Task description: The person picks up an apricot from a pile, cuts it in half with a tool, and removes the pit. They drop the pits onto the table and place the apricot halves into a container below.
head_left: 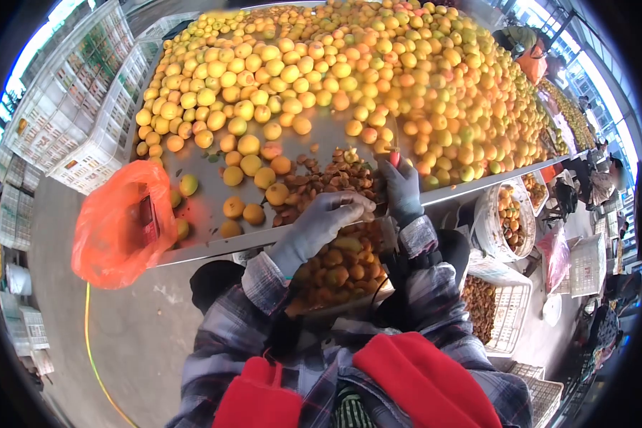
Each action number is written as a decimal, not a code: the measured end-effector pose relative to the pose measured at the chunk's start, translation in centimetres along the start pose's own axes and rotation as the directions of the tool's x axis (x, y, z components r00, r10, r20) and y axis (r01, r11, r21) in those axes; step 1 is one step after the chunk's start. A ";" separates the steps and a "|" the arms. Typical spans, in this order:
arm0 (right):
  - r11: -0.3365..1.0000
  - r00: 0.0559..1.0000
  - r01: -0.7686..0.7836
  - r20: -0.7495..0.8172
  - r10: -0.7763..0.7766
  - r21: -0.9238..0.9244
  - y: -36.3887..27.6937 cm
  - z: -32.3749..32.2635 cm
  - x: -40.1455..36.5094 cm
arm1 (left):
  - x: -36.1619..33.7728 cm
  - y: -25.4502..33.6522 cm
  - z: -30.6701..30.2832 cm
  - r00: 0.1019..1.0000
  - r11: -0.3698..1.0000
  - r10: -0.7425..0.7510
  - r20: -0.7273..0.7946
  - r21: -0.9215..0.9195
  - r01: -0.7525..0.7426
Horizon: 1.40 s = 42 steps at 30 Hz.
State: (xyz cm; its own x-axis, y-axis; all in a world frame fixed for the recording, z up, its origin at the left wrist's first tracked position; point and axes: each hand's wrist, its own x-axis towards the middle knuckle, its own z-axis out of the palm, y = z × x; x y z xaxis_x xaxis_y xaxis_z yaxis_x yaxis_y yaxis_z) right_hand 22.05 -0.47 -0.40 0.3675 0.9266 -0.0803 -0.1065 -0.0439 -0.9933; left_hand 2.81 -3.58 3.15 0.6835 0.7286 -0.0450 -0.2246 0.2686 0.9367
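My left hand [321,225], in a grey glove, is at the table's front edge with its fingers curled in and pressed together. Whatever may be inside them is hidden. To its right, my right hand [404,189], gloved alike, is closed around a small red-handled tool [394,158] that points up; its working end is not clear. Between and behind the hands lies a heap of brown pieces [328,178], like pits or scraps. Below the hands, a container holds orange-yellow fruit pieces [342,267]. Whole yellow-orange fruit [248,145] lies just beyond the heap.
A large mound of fruit [321,64] covers the metal table [214,171]. An orange plastic bag [114,235] hangs at the left corner. White crates [71,107] stack at left. At right stand a white bucket [488,221] and a crate [513,307] of brown pieces.
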 end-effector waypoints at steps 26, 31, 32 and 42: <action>0.975 0.997 0.060 0.061 -0.048 -0.215 1.5 0.0 -0.6 | 1.5 -1.3 0.3 0.991 0.999 0.018 -0.136 -0.040 -0.024; 0.959 0.991 0.122 0.087 -0.103 -0.256 1.1 0.2 -1.1 | 1.0 0.1 1.0 0.986 0.996 -0.014 -0.169 0.079 0.028; 0.949 0.992 0.114 0.092 -0.090 -0.295 0.8 0.2 -1.1 | 1.0 0.0 1.0 0.988 0.996 0.009 -0.153 0.092 0.005; 0.930 0.988 0.136 0.113 -0.103 -0.342 0.4 0.1 -1.2 | 0.9 -0.5 0.7 0.987 1.000 0.018 -0.159 -0.021 -0.021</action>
State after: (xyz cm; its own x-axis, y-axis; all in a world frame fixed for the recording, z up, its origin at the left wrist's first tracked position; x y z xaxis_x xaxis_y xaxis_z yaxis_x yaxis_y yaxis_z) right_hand 21.47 -1.62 -0.73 0.2697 0.9624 0.0320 0.2669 -0.0427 -0.9628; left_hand 4.04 -3.45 2.88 0.5600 0.8243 -0.0832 -0.2535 0.2661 0.9300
